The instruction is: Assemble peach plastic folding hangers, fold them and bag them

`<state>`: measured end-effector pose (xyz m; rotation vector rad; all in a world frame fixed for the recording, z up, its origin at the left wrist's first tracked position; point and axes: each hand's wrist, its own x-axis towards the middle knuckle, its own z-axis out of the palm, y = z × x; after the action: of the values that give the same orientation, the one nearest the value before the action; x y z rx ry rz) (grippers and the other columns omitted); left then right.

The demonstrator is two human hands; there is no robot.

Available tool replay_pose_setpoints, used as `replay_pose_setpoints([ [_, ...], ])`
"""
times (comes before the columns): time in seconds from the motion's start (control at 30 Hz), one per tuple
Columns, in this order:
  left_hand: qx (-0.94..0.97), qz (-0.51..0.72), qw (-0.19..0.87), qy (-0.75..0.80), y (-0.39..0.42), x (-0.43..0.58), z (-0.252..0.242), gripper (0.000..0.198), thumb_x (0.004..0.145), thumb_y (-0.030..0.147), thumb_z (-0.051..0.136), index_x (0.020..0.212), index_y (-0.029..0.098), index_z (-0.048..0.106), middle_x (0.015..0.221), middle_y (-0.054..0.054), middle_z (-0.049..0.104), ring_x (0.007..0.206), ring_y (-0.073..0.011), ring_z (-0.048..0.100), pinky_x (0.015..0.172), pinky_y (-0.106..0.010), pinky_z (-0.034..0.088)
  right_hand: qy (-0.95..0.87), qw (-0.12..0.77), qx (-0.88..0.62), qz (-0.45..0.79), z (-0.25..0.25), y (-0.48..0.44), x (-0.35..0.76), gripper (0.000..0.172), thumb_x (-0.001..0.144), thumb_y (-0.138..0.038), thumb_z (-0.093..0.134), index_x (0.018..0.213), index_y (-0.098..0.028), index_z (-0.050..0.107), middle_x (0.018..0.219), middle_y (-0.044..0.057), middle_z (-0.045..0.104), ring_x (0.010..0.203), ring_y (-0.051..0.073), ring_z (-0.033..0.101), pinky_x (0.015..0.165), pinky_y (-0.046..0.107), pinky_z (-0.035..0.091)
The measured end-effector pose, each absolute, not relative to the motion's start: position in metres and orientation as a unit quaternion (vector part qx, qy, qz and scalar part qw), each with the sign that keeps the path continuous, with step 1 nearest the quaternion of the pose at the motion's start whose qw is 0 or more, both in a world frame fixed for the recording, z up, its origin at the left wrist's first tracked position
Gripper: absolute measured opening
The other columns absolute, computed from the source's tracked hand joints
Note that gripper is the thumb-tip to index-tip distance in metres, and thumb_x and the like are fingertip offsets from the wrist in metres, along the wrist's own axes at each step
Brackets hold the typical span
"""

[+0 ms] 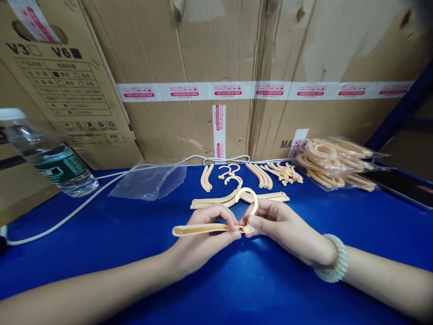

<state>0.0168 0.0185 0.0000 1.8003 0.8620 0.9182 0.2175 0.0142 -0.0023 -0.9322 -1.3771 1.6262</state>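
Note:
Between finger and thumb, my left hand [206, 230] pinches a beige plastic hanger arm [196, 229], its long end pointing left. My right hand [280, 223] grips a beige hanger hook [252, 198] by its base, the curve standing upward. The hook's base meets the right end of the arm; whether they are joined I cannot tell. Just behind my hands lie hanger pieces with a hook [213, 200], partly hidden by my fingers. Farther back are loose arms [207, 177], small hooks [230, 170], more arms [260, 175] and a pile of small parts [286, 172].
Bagged hanger parts [329, 162] are stacked at the right, beside a dark phone [402, 185]. At the left stand a water bottle [56, 158], an empty plastic bag [152, 179] and a white cable [67, 216]. Cardboard boxes [189, 126] wall off the back of the blue table [135, 243].

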Motion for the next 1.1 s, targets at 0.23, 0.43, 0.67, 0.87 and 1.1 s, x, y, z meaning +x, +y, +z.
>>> replay_pose_setpoints([
  [0.23,0.705,0.376,0.475,0.369,0.017,0.02,0.001,0.02,0.075,0.02,0.07,0.063,0.017,0.055,0.073,-0.002,0.067,0.067,-0.0159,0.059,0.062,-0.024,0.044,-0.57,0.418,-0.38,0.596,-0.005,0.011,0.213,0.039,0.071,-0.05,0.077,0.081,-0.018,0.058,0.075,0.0,0.066,0.065,0.013,0.065,0.066,0.028,0.057],
  [0.43,0.685,0.391,0.503,0.355,0.016,0.021,0.002,0.024,0.073,0.019,0.072,0.061,0.018,0.052,0.071,-0.002,0.068,0.071,-0.0182,0.066,0.066,-0.027,0.049,-0.598,0.421,-0.391,0.558,-0.007,0.01,0.212,0.031,0.075,-0.045,0.074,0.079,-0.019,0.056,0.071,0.001,0.066,0.066,0.014,0.065,0.069,0.031,0.055],
  [0.67,0.667,0.386,0.513,0.378,0.017,0.021,-0.003,0.03,0.071,0.022,0.074,0.059,0.019,0.047,0.07,-0.001,0.068,0.076,-0.0224,0.07,0.066,-0.029,0.049,-0.629,0.432,-0.388,0.517,-0.009,0.01,0.209,0.018,0.079,-0.033,0.067,0.076,-0.021,0.055,0.067,0.0,0.065,0.066,0.016,0.064,0.067,0.032,0.053],
  [0.87,0.672,0.395,0.483,0.398,0.016,0.024,-0.002,0.03,0.069,0.027,0.078,0.06,0.018,0.05,0.063,0.002,0.062,0.062,-0.0149,0.062,0.058,-0.024,0.045,-0.646,0.446,-0.389,0.481,-0.007,0.008,0.207,0.013,0.08,-0.027,0.065,0.076,-0.021,0.055,0.068,0.0,0.063,0.065,0.016,0.062,0.066,0.032,0.053],
  [1.1,0.612,0.431,0.522,0.409,0.018,0.026,-0.001,0.031,0.063,0.023,0.08,0.08,0.019,0.054,0.066,0.004,0.062,0.063,-0.0141,0.061,0.061,-0.024,0.048,-0.686,0.473,-0.384,0.398,-0.004,0.007,0.206,0.016,0.084,-0.033,0.063,0.075,-0.021,0.058,0.076,0.002,0.059,0.071,0.017,0.056,0.067,0.031,0.049],
])
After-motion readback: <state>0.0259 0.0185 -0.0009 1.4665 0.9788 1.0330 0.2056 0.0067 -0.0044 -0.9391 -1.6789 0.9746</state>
